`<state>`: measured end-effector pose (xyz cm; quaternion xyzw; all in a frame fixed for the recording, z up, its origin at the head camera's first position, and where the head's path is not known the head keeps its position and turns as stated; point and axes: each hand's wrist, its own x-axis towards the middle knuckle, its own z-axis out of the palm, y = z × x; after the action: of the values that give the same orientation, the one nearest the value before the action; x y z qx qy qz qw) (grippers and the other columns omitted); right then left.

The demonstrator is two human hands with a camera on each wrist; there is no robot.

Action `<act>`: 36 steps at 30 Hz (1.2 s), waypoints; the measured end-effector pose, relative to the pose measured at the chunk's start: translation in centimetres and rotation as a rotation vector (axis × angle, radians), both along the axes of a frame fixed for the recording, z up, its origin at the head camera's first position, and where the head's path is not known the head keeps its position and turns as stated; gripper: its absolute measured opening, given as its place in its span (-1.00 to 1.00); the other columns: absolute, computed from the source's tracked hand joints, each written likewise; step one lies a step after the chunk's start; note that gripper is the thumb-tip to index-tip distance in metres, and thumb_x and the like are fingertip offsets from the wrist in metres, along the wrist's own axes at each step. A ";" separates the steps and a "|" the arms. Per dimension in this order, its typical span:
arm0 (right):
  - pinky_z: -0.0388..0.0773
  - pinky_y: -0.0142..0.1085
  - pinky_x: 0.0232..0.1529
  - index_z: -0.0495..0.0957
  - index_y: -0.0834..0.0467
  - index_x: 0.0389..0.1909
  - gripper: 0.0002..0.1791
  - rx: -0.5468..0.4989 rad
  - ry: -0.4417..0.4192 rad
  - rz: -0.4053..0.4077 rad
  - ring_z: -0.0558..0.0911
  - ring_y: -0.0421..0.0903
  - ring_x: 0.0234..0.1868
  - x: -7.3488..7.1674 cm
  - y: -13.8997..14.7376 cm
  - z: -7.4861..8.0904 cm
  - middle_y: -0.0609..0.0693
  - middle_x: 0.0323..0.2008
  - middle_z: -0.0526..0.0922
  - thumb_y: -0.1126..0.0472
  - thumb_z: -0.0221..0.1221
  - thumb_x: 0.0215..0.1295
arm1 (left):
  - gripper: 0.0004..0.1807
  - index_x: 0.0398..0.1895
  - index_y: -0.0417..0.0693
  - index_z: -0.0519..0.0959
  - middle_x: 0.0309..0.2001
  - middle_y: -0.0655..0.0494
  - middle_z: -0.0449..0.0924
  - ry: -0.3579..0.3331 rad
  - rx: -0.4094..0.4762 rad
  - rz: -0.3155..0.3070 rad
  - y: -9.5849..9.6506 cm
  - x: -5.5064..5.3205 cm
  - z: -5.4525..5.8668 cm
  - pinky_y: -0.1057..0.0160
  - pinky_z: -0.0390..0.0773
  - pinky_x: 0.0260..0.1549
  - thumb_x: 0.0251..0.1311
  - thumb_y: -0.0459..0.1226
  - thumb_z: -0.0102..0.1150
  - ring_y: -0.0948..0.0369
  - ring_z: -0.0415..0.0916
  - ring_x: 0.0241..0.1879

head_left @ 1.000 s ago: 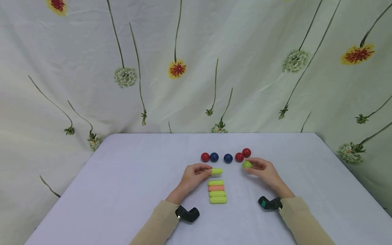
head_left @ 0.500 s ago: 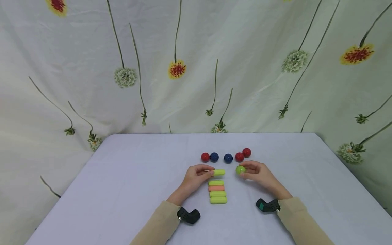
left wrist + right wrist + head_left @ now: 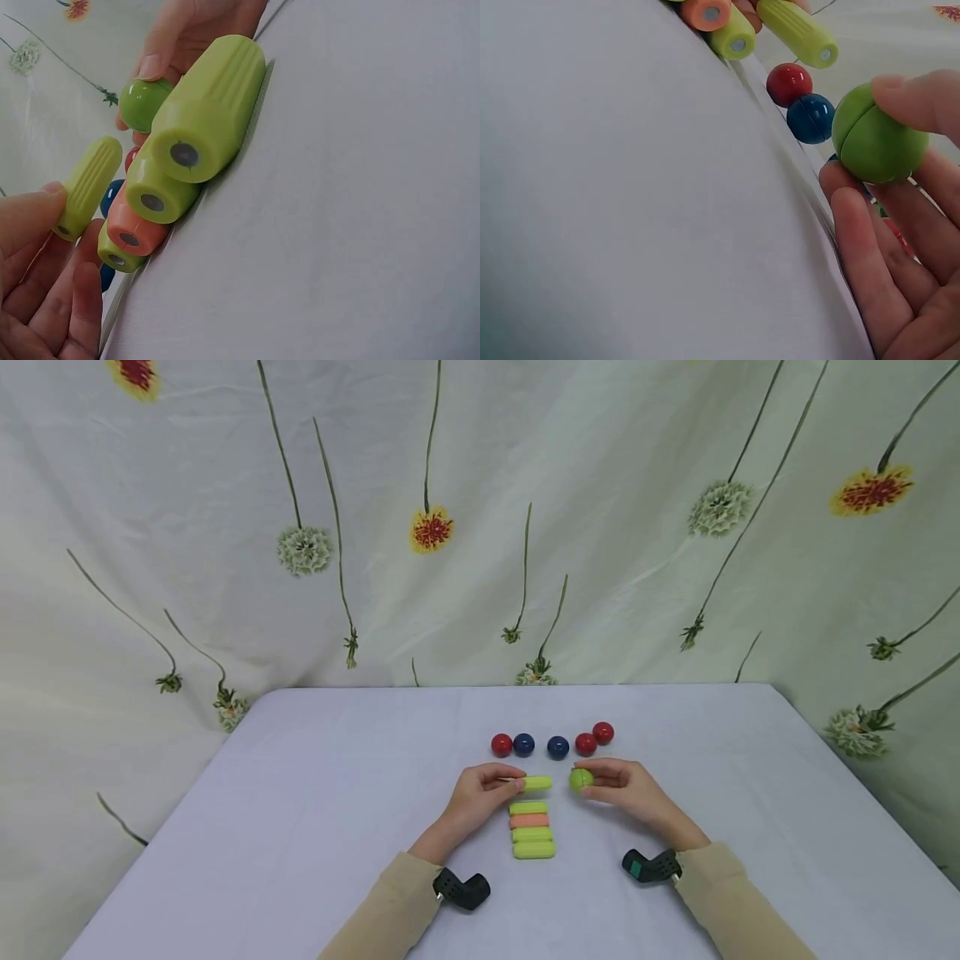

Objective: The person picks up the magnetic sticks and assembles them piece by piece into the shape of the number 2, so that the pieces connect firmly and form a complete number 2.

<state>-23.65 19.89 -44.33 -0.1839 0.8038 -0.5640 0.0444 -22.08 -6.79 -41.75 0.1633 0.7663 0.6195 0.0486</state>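
Note:
In the head view my left hand [image 3: 474,795] pinches a yellow-green ridged magnetic rod [image 3: 537,782] by one end, thumb against fingers. The rod [image 3: 91,184] shows a grey disc in its end in the left wrist view. Opposite it, my right hand [image 3: 628,788] holds a green ball [image 3: 580,779] between thumb and fingers. A thin seam runs round the ball [image 3: 877,139] in the right wrist view. A small gap separates the rod's free end from the ball. Just below lie several more rods side by side, an orange rod [image 3: 528,820] among yellow-green ones [image 3: 533,850].
Behind the hands, a red ball [image 3: 502,744] and a blue ball [image 3: 524,744] sit together. Another blue ball [image 3: 558,747] and two red balls [image 3: 586,744] are to their right. The white-covered table [image 3: 315,793] ends at a flower-print curtain [image 3: 480,593].
My right hand has carried the green ball leftward and slightly nearer, close to the rod's end. My left hand has shifted its rod slightly right. The other balls and rods stay put.

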 end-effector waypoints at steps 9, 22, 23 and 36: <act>0.49 -0.44 -0.08 0.48 0.33 0.10 -0.52 -0.010 0.009 0.043 0.59 -0.06 -0.10 0.0 -0.5 -0.1 0.23 0.05 0.53 0.26 0.28 0.16 | -0.79 -0.16 -0.32 0.62 -0.24 -0.08 0.66 0.001 -0.010 0.003 0.0 0.0 0.0 0.42 0.52 -0.31 0.19 -0.36 0.20 0.19 0.59 -0.30; 0.50 -0.42 -0.07 0.46 0.33 0.12 -0.50 -0.018 -0.001 0.050 0.60 0.02 -0.04 0.1 -0.9 -0.3 0.22 0.04 0.55 0.24 0.28 0.17 | -0.80 -0.16 -0.30 0.62 -0.24 -0.07 0.65 -0.003 -0.012 -0.004 0.2 0.0 0.2 0.40 0.52 -0.32 0.19 -0.37 0.19 0.12 0.58 -0.29; 0.50 -0.41 -0.07 0.46 0.33 0.11 -0.51 -0.017 -0.001 0.048 0.60 0.03 -0.04 0.1 -0.9 -0.3 0.22 0.04 0.55 0.23 0.28 0.17 | -0.80 -0.16 -0.30 0.62 -0.24 -0.07 0.65 -0.003 -0.014 -0.003 0.2 0.0 0.2 0.40 0.52 -0.32 0.19 -0.36 0.19 0.12 0.58 -0.28; 0.50 -0.42 -0.08 0.47 0.32 0.10 -0.51 -0.014 0.001 0.043 0.60 0.03 -0.04 0.3 -1.2 -0.2 0.22 0.02 0.56 0.22 0.28 0.17 | -0.79 -0.15 -0.31 0.62 -0.22 -0.07 0.65 0.005 -0.029 -0.007 0.2 0.2 0.3 0.36 0.54 -0.28 0.20 -0.35 0.19 0.08 0.58 -0.27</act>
<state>-23.37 18.70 -44.53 -0.2017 0.7957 -0.5685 0.0548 -21.89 -6.63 -41.44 0.1670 0.7747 0.6077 0.0511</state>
